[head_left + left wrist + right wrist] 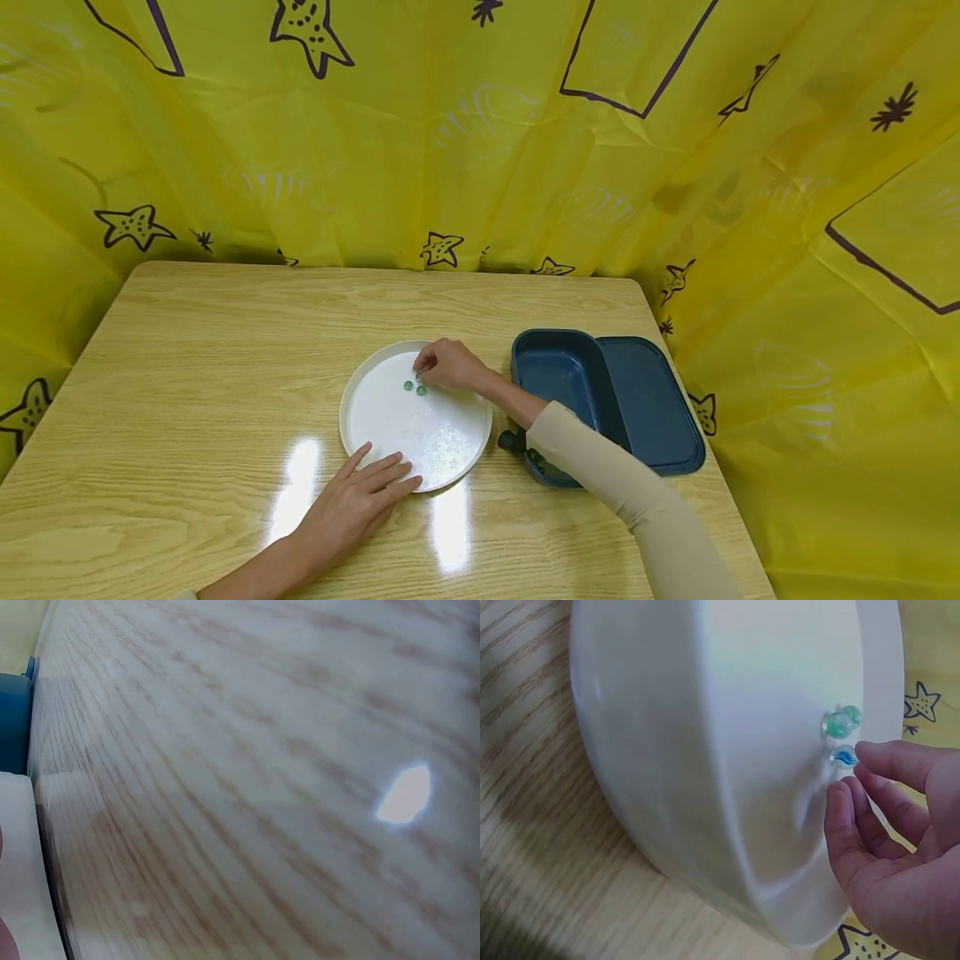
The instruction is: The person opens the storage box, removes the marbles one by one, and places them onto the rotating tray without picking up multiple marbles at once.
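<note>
A round white tray [386, 425] lies on the table, with a faint flower pattern on its near part. Two green marbles [415, 388] sit close together on it; in the right wrist view one green marble [838, 725] overlaps the other. Beside them, a clear marble with a blue swirl [844, 757] is at the thumb and fingertips of my right hand [450, 365], which reaches over the tray's far right part with curled fingers and pinches it. My left hand [360, 496] rests with spread, straight fingers on the tray's near left rim.
Right of the tray stands a dark blue box [566, 367], partly hidden under my right forearm, with dark green round things [536, 458] in its near end. A flat blue lid [648, 404] adjoins it. Yellow patterned curtain [420, 167] hangs behind the wooden table [225, 358].
</note>
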Demonstrator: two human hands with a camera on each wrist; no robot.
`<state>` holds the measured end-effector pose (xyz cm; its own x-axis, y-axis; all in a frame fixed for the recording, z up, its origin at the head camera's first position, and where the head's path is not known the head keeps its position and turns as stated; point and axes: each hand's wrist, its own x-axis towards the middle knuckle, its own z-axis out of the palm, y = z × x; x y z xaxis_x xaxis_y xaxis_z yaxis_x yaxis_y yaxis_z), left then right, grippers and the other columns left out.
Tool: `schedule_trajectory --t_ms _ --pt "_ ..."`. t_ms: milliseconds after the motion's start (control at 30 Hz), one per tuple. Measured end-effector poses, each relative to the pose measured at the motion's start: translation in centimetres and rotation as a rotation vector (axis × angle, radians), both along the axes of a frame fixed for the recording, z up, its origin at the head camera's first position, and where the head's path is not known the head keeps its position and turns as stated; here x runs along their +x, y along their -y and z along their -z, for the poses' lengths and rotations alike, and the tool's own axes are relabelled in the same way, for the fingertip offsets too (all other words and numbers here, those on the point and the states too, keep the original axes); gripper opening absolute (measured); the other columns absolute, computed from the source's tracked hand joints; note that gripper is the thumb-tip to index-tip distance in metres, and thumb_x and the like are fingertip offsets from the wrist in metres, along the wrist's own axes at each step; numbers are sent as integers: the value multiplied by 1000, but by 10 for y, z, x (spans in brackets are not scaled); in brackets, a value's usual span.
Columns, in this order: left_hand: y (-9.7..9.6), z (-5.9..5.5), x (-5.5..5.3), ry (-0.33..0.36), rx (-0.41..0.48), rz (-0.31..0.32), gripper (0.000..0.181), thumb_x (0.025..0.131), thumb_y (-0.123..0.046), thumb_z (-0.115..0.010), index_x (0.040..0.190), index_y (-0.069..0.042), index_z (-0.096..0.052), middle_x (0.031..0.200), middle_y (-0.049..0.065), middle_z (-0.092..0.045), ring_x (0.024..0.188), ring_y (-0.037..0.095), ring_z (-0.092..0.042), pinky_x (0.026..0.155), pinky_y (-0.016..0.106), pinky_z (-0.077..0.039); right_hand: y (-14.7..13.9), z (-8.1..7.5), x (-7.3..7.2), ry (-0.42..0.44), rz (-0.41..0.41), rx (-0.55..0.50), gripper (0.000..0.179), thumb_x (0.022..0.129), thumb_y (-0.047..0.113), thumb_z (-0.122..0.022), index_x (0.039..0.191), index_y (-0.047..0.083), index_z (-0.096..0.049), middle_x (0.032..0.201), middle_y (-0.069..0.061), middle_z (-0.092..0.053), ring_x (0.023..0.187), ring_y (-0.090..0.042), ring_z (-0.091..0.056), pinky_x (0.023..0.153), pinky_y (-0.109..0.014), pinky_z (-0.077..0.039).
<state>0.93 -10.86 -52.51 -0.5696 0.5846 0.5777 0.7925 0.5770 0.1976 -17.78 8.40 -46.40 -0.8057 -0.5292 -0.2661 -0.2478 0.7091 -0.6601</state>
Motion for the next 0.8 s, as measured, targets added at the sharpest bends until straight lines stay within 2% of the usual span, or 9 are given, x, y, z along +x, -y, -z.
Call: schedule_trajectory --t_ms 200,433,567,800 --pt "-1 0 -1 -18 8 10 54 112 -28 -19 119 -16 -71 115 5 -71 111 26 -66 95 54 -47 -4 -12 0 -16 -18 -40 13 90 5 -71 102 4 -75 89 -1 -69 81 -11 -60 71 -19 -49" --pt "-2 -1 -1 -10 7 17 53 112 -28 -21 119 -14 -71 114 5 -72 111 26 -65 96 51 -48 -16 -35 -1 -32 -46 -104 20 92 6 -71 111 -1 -72 100 -7 -70 92 -18 -64 79 -22 -53" --pt "-2 -1 -2 -23 8 16 51 112 -27 -22 118 -14 -71 114 5 -72 110 26 -66 95 51 -48 -29 -46 -1 -35 -24 -143 24 94 7 -70 115 -3 -71 105 -11 -70 94 -20 -64 81 -25 -54" --pt "-1 -1 -2 -47 10 27 49 112 -25 -24 118 -13 -71 114 5 -72 109 27 -66 95 50 -49 -62 -62 1 -40 55 -178 23 95 8 -68 117 0 -70 106 -8 -69 96 -20 -64 82 -29 -55"
